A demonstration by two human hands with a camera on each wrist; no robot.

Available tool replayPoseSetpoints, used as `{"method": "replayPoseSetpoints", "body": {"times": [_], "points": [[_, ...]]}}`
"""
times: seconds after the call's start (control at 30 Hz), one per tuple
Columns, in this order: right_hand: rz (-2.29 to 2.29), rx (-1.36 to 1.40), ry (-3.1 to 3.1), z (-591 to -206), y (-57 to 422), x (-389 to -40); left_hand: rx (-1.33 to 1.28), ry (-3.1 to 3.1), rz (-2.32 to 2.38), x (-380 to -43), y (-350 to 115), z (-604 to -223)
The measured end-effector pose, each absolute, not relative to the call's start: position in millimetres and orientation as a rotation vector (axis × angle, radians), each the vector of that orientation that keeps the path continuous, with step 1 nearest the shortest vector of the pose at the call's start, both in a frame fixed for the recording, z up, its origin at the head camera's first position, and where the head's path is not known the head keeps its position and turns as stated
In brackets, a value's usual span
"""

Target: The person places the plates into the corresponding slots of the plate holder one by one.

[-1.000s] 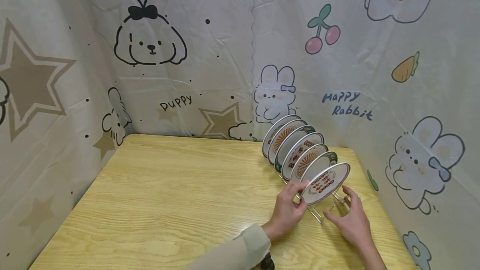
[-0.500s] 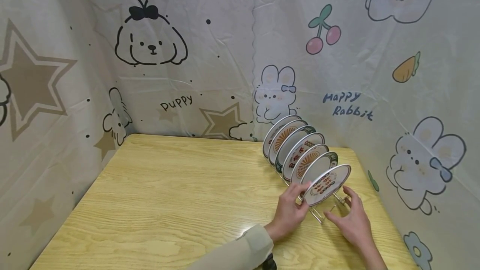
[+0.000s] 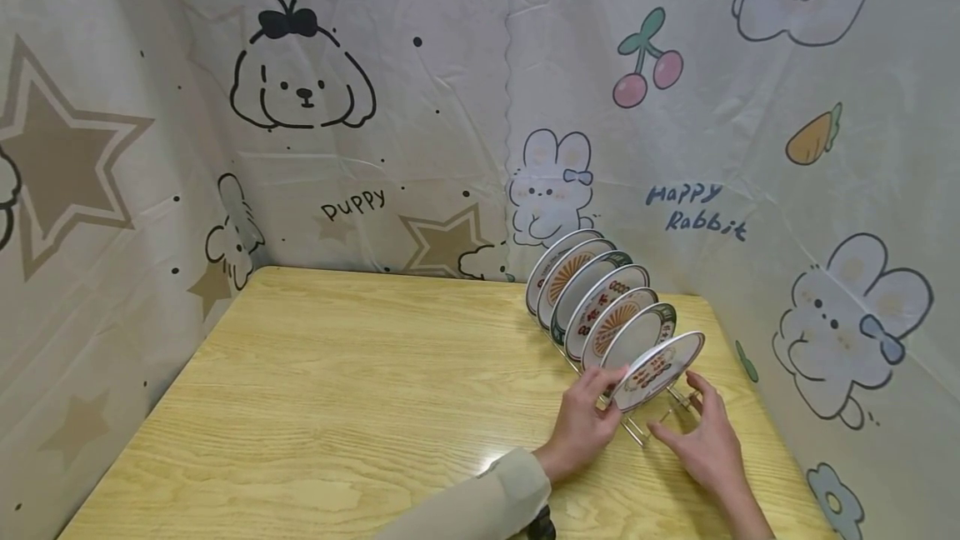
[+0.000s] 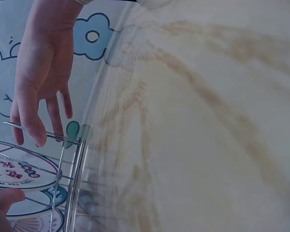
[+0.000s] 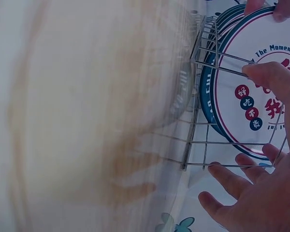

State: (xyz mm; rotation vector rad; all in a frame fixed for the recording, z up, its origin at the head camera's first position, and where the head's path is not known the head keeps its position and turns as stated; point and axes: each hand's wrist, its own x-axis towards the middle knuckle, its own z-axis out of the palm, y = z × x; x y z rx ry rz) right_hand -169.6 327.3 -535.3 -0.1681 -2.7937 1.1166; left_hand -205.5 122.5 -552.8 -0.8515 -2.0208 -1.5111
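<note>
At the front end of a wire dish rack [image 3: 633,432], my left hand [image 3: 585,419] pinches the rim of the nearest plate [image 3: 660,373], a white one with red print. That plate leans toward me, apart at the top from the plate behind it. My right hand [image 3: 705,440] is at the rack's near end, thumb and fingers spread across its wires. In the right wrist view, the right thumb [image 5: 261,72] lies at one wire and the fingertips at another. Only fingers of the left hand [image 4: 5,203] show in the left wrist view.
Several more plates [image 3: 592,298] stand upright in a row in the rack, toward the back. The wood-look table [image 3: 337,390] extends left of the rack. Printed cloth walls [image 3: 442,107] enclose the table at the back and sides.
The front plate has tipped a little toward me and shifted slightly right, opening a gap from the one behind. My left hand moved with it; the right hand stayed in place.
</note>
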Motion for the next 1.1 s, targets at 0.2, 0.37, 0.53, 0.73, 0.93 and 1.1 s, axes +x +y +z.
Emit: {"method": "replayPoseSetpoints", "body": {"times": [0.2, 0.37, 0.53, 0.73, 0.93, 1.1], "points": [[1.119, -0.179, -2.801, -536.4, 327.3, -169.8, -0.858, -2.024, -1.53, -207.1, 123.9, -555.5], [1.115, -0.175, -2.801, -535.9, 327.3, -169.8, -0.859, -2.033, -1.513, -208.0, 125.2, -556.8], [1.114, -0.177, -2.8, -534.8, 326.9, -169.6, -0.86, -2.06, -1.536, -207.7, 124.6, -554.6], [1.115, -0.175, -2.797, -533.8, 326.5, -170.2, -0.845, -2.074, -1.53, -207.4, 124.5, -553.1], [1.116, -0.177, -2.808, -533.9, 327.3, -169.9, -0.858, -2.065, -1.477, -208.7, 127.0, -557.8], [1.115, -0.183, -2.808, -534.1, 327.2, -169.5, -0.873, -2.064, -1.495, -208.7, 127.9, -559.2]]}}
